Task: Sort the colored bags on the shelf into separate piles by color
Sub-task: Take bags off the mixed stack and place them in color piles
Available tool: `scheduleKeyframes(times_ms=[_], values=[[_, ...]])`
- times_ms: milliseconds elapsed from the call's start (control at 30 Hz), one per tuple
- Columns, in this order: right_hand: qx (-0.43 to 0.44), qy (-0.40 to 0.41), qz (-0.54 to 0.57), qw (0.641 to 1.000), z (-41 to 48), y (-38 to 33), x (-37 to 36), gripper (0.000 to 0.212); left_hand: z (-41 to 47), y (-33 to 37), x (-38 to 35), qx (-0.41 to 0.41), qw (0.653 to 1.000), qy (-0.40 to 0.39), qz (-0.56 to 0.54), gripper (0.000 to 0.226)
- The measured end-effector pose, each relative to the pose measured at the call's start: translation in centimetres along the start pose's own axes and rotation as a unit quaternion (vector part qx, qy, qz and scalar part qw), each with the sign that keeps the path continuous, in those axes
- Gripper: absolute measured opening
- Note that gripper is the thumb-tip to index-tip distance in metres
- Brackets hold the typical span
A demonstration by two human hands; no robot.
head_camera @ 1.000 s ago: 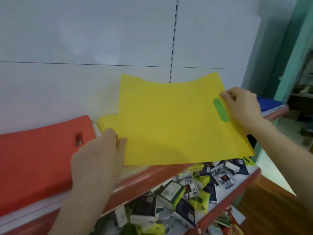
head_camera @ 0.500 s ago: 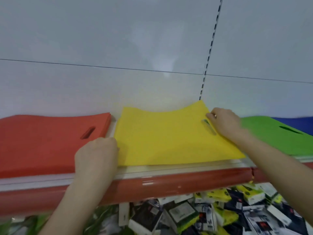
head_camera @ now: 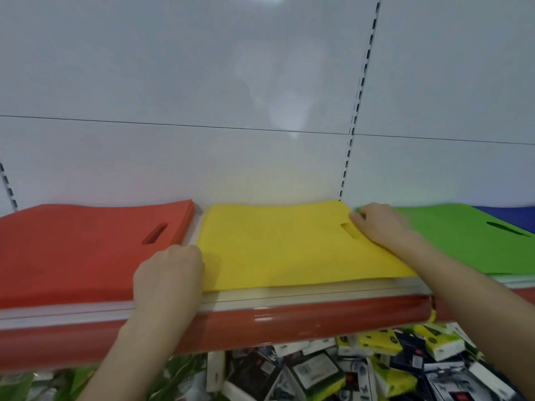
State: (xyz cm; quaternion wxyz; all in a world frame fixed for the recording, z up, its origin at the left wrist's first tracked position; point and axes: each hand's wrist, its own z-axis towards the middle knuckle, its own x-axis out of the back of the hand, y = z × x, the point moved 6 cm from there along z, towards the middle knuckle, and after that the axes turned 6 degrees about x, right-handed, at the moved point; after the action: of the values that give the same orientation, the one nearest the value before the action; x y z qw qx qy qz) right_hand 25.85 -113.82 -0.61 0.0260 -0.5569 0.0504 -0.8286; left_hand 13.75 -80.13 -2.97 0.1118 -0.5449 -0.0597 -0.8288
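Yellow bag [head_camera: 289, 247] lies flat, left hand [head_camera: 169, 273] and right hand [head_camera: 376, 224] fingers gripping its side edges.

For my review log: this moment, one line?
yellow bag on shelf | left hand grips left edge | right hand holds right edge

Bag piles: you have four, with red pile [head_camera: 86, 256] far left, then yellow pile [head_camera: 283, 247], green pile [head_camera: 463, 241], blue pile [head_camera: 509, 217].
Hands: your two, left hand [head_camera: 168, 279], right hand [head_camera: 379, 224].
Packets [head_camera: 376, 369], near: too jumbled to count.
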Motion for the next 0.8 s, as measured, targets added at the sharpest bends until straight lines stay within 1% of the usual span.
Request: scheduleKeyframes(times_ms=[67, 133, 200, 233, 267, 300, 333, 400, 500, 600, 700, 800], values=[[-0.019, 0.022, 0.067, 0.997, 0.1, 0.3, 1.3, 0.045, -0.1, 0.0, 0.2, -0.003, 1.000, 0.003, -0.007, 0.017], [-0.023, 0.068, 0.123, 0.990, -0.3, 0.2, 3.6, 0.046, -0.3, -0.2, 1.0, 0.006, 0.998, 0.024, -0.054, 0.020], [0.001, 0.114, 0.180, 0.977, -1.1, -0.6, 5.6, 0.044, -0.5, -0.3, 2.3, -0.017, 0.985, 0.087, -0.146, 0.016], [0.019, 0.132, 0.204, 0.970, -1.7, -1.4, 6.4, 0.041, -0.8, -0.5, 2.7, -0.035, 0.973, 0.126, -0.189, 0.015], [0.037, 0.144, 0.222, 0.964, -2.5, -2.5, 6.9, 0.038, -1.4, -0.9, 3.4, -0.048, 0.960, 0.168, -0.218, 0.017], [0.056, 0.151, 0.237, 0.958, -3.2, -3.7, 7.1, 0.035, -2.0, -1.3, 3.8, -0.061, 0.950, 0.194, -0.238, 0.019], [0.076, 0.152, 0.251, 0.953, -4.0, -5.2, 7.2, 0.031, -2.7, -1.8, 4.0, -0.074, 0.946, 0.201, -0.245, 0.023], [0.125, 0.139, 0.271, 0.944, -5.4, -8.7, 6.8, 0.024, -4.3, -2.8, 4.4, -0.096, 0.946, 0.192, -0.243, 0.035], [0.208, 0.114, 0.296, 0.925, -7.3, -15.0, 6.0, 0.020, -7.2, -5.6, 4.0, -0.083, 0.956, 0.182, -0.215, 0.037], [0.278, 0.100, 0.324, 0.899, -9.2, -21.6, 5.2, 0.020, -9.4, -9.9, 3.4, -0.046, 0.968, 0.163, -0.183, 0.037], [0.351, 0.066, 0.334, 0.872, -11.5, -28.9, 4.2, 0.019, -11.1, -15.0, 2.7, 0.008, 0.980, 0.148, -0.134, 0.037], [0.418, 0.047, 0.339, 0.842, -14.2, -36.2, 3.5, 0.018, -12.4, -20.8, 2.4, 0.068, 0.982, 0.137, -0.113, 0.041]])
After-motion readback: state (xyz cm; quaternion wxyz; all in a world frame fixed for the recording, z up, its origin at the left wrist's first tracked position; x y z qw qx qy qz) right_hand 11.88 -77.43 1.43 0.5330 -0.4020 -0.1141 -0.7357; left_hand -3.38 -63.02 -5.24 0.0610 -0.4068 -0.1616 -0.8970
